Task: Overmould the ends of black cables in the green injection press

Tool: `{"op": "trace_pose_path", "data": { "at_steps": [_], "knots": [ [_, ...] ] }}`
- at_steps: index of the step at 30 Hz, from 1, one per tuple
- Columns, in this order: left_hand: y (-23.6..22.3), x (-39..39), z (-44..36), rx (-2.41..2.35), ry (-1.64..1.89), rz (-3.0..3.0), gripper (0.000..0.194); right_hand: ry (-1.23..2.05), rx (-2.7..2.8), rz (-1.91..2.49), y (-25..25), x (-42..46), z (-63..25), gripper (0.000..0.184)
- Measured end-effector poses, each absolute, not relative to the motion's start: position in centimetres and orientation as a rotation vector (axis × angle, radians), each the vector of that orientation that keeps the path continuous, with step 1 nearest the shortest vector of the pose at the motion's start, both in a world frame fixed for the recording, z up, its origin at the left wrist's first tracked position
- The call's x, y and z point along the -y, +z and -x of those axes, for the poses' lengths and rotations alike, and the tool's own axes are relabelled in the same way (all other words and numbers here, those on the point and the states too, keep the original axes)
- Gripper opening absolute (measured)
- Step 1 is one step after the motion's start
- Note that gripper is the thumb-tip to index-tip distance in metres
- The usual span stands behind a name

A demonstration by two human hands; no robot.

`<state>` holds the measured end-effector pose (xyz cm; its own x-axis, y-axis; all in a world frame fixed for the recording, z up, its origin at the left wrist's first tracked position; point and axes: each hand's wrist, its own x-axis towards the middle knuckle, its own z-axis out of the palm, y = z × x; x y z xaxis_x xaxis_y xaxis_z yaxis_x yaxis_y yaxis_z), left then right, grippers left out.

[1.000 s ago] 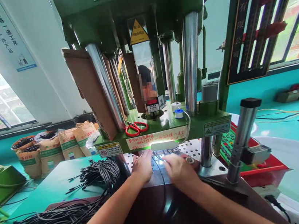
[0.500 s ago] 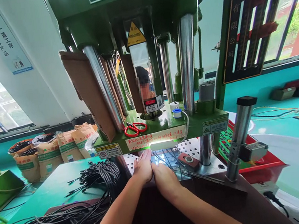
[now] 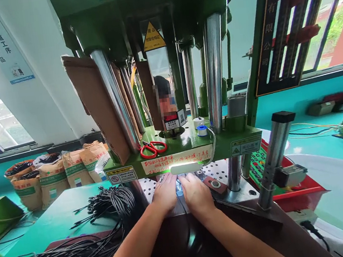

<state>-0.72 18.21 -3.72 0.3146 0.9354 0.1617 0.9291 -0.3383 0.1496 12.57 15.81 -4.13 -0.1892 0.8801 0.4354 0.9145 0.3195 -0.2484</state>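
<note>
My left hand (image 3: 166, 194) reaches under the green plate of the press (image 3: 167, 146), its fingers stretched forward over a shiny metal mould (image 3: 179, 188). Beside it my right hand (image 3: 197, 192) lies over the mould's right part, fingers pointing forward as well. The fingertips are partly hidden at the lit front edge of the plate. Through the gap between both hands runs a black cable (image 3: 186, 217), hanging toward me over the table edge. Whatever lies under the palms is covered by the hands.
Red-handled scissors (image 3: 153, 148) and a blue-white tape roll (image 3: 202, 130) rest on the press plate. A brown block (image 3: 216, 185) sits right of my hands. Bundled black cables (image 3: 114, 199) lie at left. A steel post (image 3: 273, 157) and red tray (image 3: 305, 184) stand at right.
My hands have moved apart, the right one shifting rightward and forward over the cables. The mould and one cable now show between them. The view has shifted slightly.
</note>
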Motion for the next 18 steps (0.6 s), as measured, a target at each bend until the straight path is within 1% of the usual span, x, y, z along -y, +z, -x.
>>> {"op": "trace_pose_path", "data": {
  "at_steps": [5, 8, 15, 18],
  "knots": [
    [-3.8, -18.5, 1.2, -1.752, 0.353, -2.559, 0.056, -0.110, 2.092, 1.590, -4.2, -16.1, -12.8, 0.032],
    [-4.0, -18.4, 1.1, -1.753, 0.374, -2.578, 0.058, -0.117, 2.093, 1.593, -4.1, -16.2, -12.9, 0.032],
    [-4.4, -18.3, 0.4, -1.835, 0.356, -2.575, 0.045, -0.083, 2.099, 1.627, -4.2, -16.6, -12.6, 0.031],
    [-4.5, -18.3, 0.0, -1.877, 0.347, -2.572, 0.043, -0.067, 2.111, 1.637, -4.3, -16.6, -12.4, 0.030]
  ]
}}
